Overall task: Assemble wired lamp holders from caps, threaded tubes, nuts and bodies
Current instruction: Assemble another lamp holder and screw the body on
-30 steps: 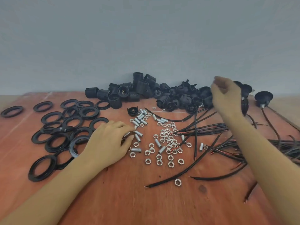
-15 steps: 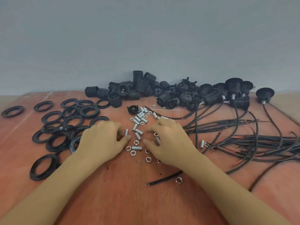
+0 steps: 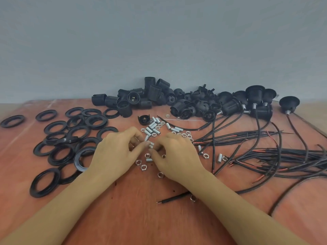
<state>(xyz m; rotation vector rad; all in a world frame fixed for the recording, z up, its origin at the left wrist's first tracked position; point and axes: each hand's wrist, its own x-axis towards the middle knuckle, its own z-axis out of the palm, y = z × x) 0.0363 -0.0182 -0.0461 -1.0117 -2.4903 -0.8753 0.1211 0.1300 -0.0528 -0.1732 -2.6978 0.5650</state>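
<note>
Nearest me on the reddish-brown wooden table [image 3: 134, 218] lies a black wire end with a bare copper tip [image 3: 172, 199], partly under my right forearm. A little farther out, small silver hexagonal nuts [image 3: 142, 167] lie scattered just in front of my hands.

My left hand [image 3: 115, 152] and right hand [image 3: 177, 156] both have their fingers curled, and their fingertips meet on a short silver threaded metal tube [image 3: 150, 143]. Each hand pinches one end of it just above the table. I cannot tell whether my right fingers also hold a nut.

To the left flat black plastic rings [image 3: 45, 183] overlap in a loose spread. To the right is a tangle of black cables with red cores [image 3: 283, 156].

Beyond my fingers more loose silver threaded tubes [image 3: 152, 127] lie among nuts, near a single black notched cap [image 3: 143, 119]. Farthest, against the grey-blue wall [image 3: 159, 41], black ribbed lamp holder bodies [image 3: 152, 92] are heaped, with wired dome-capped holders [image 3: 254, 96] to their right.
</note>
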